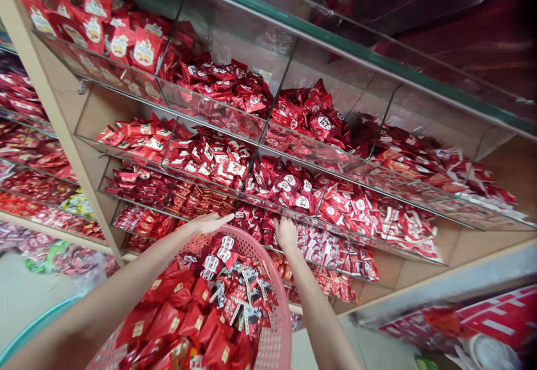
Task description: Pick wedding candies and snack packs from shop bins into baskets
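Note:
A pink plastic basket (282, 303), filled with red candy packets (188, 308) and several dark red and black-and-white ones, sits between my forearms. My left hand (211, 223) is over the basket's far rim, its fingers stretched out toward the shelf's dark red packets (247, 216); nothing shows in it. Further right, my right hand (287, 233) reaches down into a lower shelf compartment, at the small wrapped packets there. Its fingertips are hidden among the packets, so whether it grips one is unclear.
A tiered shelf (453, 241) with clear glass fronts (218, 115) holds red packets in divided compartments. A wooden upright (62, 123) separates it from another stocked shelf at left. A teal rim (42, 322) shows at lower left; bagged goods (62, 255) lie on the floor.

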A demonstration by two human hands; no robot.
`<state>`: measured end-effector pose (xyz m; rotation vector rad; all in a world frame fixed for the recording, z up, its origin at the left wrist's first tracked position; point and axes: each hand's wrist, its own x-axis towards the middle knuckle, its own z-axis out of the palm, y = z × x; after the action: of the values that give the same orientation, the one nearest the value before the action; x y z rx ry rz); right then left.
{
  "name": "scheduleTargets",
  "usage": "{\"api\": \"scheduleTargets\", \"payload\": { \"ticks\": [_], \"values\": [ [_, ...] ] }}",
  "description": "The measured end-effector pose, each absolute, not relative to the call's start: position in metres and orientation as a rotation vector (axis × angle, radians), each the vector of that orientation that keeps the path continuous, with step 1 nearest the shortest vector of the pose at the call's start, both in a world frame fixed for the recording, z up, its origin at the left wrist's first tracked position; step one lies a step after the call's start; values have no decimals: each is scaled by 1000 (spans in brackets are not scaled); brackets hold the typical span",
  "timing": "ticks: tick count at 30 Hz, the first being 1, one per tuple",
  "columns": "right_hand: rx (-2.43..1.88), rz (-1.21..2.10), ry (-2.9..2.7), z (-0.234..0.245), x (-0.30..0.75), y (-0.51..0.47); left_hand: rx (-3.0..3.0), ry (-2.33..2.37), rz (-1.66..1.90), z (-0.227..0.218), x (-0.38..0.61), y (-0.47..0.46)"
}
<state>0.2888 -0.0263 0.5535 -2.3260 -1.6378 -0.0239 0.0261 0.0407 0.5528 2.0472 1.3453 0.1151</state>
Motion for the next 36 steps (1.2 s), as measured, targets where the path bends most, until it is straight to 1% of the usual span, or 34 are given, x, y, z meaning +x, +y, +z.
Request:
{"api": "scheduleTargets", "payload": {
  "ticks": [3, 6, 8, 11, 13, 15, 18, 28, 32, 36],
  "values": [
    [-2372, -27, -1628, 554, 276, -25, 2048, 1350, 127, 554, 26, 40],
    [-2276, -29, -1733, 548, 240, -36, 2054, 1344, 121, 554, 27, 40],
    [-2060, 41, -1889, 540, 208, -47, 2062, 1323, 109, 554, 27, 40],
    [-1616, 282, -2217, 527, 160, -60, 2069, 1307, 95, 553, 28, 40],
    [-1514, 424, -2340, 519, 135, -63, 2068, 1325, 95, 551, 28, 40],
    [-1550, 519, -2366, 513, 120, -62, 2066, 1349, 99, 549, 28, 40],
    [-1608, 578, -2326, 507, 113, -56, 2067, 1353, 115, 546, 27, 40],
    [-1529, 729, -2312, 500, 115, -21, 2070, 1358, 132, 545, 27, 40],
    [-1584, 713, -2278, 499, 109, -25, 2057, 1345, 120, 546, 27, 39],
    [-1602, 635, -2224, 510, 112, -47, 2061, 1342, 121, 545, 26, 40]
  ]
}}
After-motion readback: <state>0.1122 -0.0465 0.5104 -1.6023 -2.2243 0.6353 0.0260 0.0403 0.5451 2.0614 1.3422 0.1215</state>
